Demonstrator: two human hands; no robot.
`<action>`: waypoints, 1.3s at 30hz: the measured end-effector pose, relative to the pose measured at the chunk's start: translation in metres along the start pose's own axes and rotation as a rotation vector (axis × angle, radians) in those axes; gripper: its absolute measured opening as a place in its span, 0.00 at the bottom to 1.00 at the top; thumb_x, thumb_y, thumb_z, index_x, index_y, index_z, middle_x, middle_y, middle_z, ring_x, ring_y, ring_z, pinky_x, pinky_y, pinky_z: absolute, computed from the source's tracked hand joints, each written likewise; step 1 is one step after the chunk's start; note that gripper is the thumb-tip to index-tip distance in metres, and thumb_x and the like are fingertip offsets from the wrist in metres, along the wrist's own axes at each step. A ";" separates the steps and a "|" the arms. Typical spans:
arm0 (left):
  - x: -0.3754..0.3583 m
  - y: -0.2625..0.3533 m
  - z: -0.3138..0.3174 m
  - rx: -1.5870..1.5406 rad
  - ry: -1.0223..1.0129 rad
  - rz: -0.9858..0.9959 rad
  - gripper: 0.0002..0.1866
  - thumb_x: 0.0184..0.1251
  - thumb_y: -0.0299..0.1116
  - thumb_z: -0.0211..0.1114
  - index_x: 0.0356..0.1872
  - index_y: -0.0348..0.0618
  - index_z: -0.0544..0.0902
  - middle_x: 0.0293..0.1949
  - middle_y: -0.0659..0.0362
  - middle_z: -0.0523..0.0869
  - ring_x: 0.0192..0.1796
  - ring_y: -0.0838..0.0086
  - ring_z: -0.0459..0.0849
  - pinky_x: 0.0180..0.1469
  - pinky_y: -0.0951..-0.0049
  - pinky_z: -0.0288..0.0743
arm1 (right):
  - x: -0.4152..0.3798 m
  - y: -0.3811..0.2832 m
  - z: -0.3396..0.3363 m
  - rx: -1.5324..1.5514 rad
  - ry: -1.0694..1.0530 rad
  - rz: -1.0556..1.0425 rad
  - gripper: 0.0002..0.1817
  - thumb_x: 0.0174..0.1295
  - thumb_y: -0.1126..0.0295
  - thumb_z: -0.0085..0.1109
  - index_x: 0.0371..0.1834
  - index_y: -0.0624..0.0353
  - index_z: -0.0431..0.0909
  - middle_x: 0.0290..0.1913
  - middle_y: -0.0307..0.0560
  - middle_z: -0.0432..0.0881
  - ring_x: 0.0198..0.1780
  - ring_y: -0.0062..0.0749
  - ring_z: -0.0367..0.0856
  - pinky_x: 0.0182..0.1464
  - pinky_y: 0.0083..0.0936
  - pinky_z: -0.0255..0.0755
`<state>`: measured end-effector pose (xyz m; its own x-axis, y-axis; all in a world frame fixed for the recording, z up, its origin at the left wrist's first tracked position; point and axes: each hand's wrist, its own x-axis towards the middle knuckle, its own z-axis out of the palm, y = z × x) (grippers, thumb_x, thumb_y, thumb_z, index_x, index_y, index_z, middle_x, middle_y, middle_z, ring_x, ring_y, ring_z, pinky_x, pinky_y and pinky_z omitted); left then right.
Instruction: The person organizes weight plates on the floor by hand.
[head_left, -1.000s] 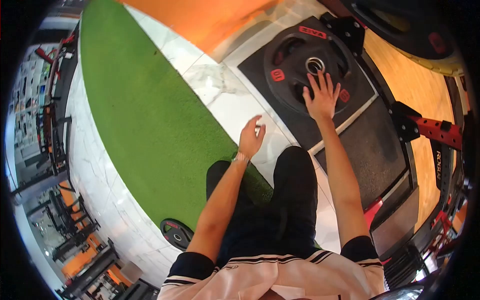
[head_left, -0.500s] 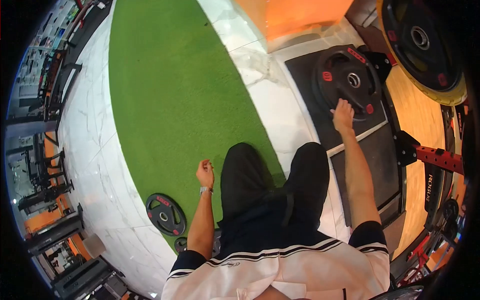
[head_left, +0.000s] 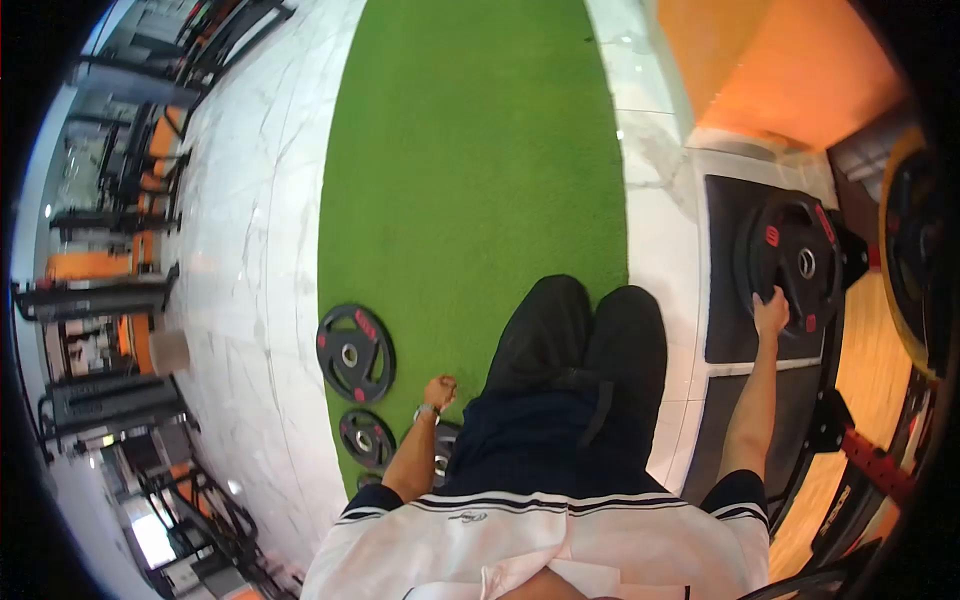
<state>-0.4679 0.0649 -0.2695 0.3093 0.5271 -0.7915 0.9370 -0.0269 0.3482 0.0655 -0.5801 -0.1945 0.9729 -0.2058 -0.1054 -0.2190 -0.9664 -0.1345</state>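
At the right, a black weight plate with red markings lies on a dark mat, seemingly atop another plate. My right hand has its fingers curled on this plate's near rim, beside one of its grip openings; part of the fingers is hidden. My left hand hangs over the green turf with curled fingers and nothing visible in them. To its left, a large weight plate and a smaller weight plate lie flat. Another plate is partly covered by my left forearm and body.
Green turf runs ahead between strips of white marble tile. An orange block or wall stands at the front right. A red rack upright and a yellow-rimmed plate are at the far right. Gym machines line the left.
My view has turned, so the scene shifts rightward and more floor plates show at the left. My right hand stays at the plate; my left hand's fingers look more curled.
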 end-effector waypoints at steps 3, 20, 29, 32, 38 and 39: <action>-0.018 0.004 0.007 -0.050 0.094 0.040 0.17 0.68 0.43 0.63 0.47 0.41 0.88 0.35 0.52 0.92 0.33 0.66 0.92 0.41 0.66 0.84 | 0.002 0.006 0.000 0.024 0.003 0.017 0.38 0.59 0.50 0.73 0.71 0.51 0.74 0.63 0.64 0.80 0.65 0.60 0.78 0.68 0.47 0.70; -0.092 0.016 -0.026 -0.426 0.915 0.266 0.14 0.69 0.28 0.65 0.53 0.36 0.83 0.49 0.49 0.90 0.48 0.61 0.90 0.53 0.62 0.83 | -0.137 -0.287 -0.010 0.715 0.010 -0.763 0.36 0.59 0.72 0.72 0.72 0.62 0.70 0.68 0.56 0.73 0.68 0.46 0.74 0.62 0.37 0.77; -0.042 -0.003 -0.095 -0.303 1.177 0.393 0.14 0.62 0.24 0.68 0.49 0.41 0.83 0.44 0.52 0.87 0.47 0.58 0.86 0.53 0.58 0.78 | -0.372 -0.536 0.026 0.653 -0.510 -1.503 0.33 0.55 0.76 0.73 0.67 0.55 0.72 0.69 0.58 0.67 0.68 0.51 0.73 0.58 0.40 0.80; -0.015 -0.011 -0.112 -0.332 1.199 0.357 0.12 0.60 0.24 0.69 0.45 0.43 0.84 0.42 0.55 0.87 0.46 0.59 0.86 0.52 0.59 0.76 | -0.425 -0.585 0.067 0.600 -0.646 -1.654 0.33 0.55 0.75 0.73 0.66 0.54 0.72 0.68 0.58 0.68 0.67 0.53 0.74 0.58 0.40 0.80; 0.035 -0.027 -0.134 -0.240 1.265 0.397 0.05 0.58 0.26 0.70 0.36 0.45 0.85 0.35 0.59 0.87 0.42 0.61 0.85 0.47 0.60 0.74 | -0.500 -0.650 0.114 0.549 -0.787 -1.728 0.30 0.56 0.73 0.72 0.63 0.52 0.73 0.64 0.57 0.73 0.63 0.55 0.79 0.61 0.44 0.79; 0.046 -0.033 -0.134 -0.223 1.243 0.376 0.05 0.58 0.27 0.70 0.35 0.45 0.85 0.34 0.59 0.86 0.40 0.61 0.85 0.45 0.60 0.74 | -0.505 -0.657 0.122 0.526 -0.803 -1.723 0.30 0.56 0.73 0.72 0.63 0.52 0.73 0.64 0.56 0.73 0.63 0.55 0.79 0.60 0.44 0.79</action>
<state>-0.5059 0.2041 -0.2502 0.0771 0.9456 0.3160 0.7432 -0.2658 0.6141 -0.2912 0.1774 -0.1730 -0.0789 0.9909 0.1092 0.6158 0.1346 -0.7763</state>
